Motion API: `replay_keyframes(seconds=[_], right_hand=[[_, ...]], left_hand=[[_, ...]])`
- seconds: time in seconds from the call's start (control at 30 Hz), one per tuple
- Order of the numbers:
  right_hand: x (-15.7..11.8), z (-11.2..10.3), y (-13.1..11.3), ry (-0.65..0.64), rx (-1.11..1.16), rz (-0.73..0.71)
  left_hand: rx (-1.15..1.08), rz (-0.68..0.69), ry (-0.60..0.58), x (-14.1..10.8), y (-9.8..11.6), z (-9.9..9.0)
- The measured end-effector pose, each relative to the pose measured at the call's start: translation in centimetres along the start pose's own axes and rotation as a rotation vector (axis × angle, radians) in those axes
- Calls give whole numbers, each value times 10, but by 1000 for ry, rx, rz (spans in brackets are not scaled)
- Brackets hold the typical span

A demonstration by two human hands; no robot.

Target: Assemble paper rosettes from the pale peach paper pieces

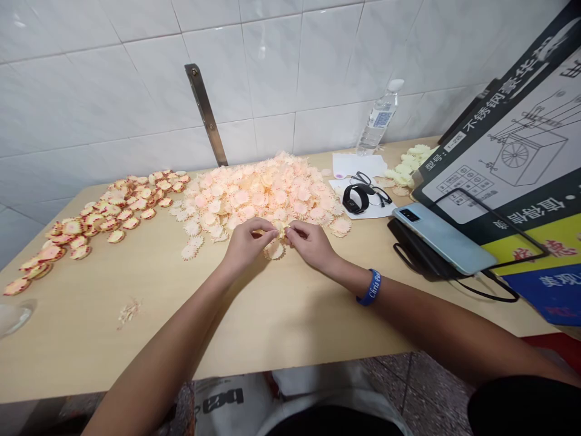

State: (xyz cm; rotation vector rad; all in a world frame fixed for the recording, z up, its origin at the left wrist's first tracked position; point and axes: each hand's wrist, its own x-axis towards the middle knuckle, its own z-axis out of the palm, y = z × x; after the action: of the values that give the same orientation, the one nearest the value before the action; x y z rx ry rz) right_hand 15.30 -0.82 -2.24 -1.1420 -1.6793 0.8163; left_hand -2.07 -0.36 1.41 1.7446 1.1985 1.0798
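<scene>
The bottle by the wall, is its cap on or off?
On: a white cap sits on top of the clear bottle. How tightly, I cannot tell.

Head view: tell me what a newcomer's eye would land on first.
Probably the heap of pale pink, jagged-edged pieces mid-table, near the wall. At its near edge, the left hand and right hand pinch a small yellowish piece. Red-edged pieces spread along the left, and a light-blue phone lies right, beside a printed panel.
</scene>
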Motion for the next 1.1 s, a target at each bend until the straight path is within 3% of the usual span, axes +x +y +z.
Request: replay_keyframes(seconds=[0.27, 0.53, 0.87, 0.97, 1.03, 1.1], right_hand=[[2, -2, -2, 69, -29, 18], [3, -3, 0, 75, -8, 26], [2, -2, -1, 110, 34, -1], [3, -4, 0, 156, 77, 32], [4, -5, 0, 147, 95, 51], [4, -4, 1, 124, 95, 46]], left_hand=[[-259, -201, 43, 8, -12, -10], [-440, -290, 16, 10, -14, -9], [-454, -309, 199, 16, -23, -15], [-327, -280, 392, 20, -27, -26], [-110, -158, 479, 20, -29, -31], [136, 28, 489, 17, -27, -30]])
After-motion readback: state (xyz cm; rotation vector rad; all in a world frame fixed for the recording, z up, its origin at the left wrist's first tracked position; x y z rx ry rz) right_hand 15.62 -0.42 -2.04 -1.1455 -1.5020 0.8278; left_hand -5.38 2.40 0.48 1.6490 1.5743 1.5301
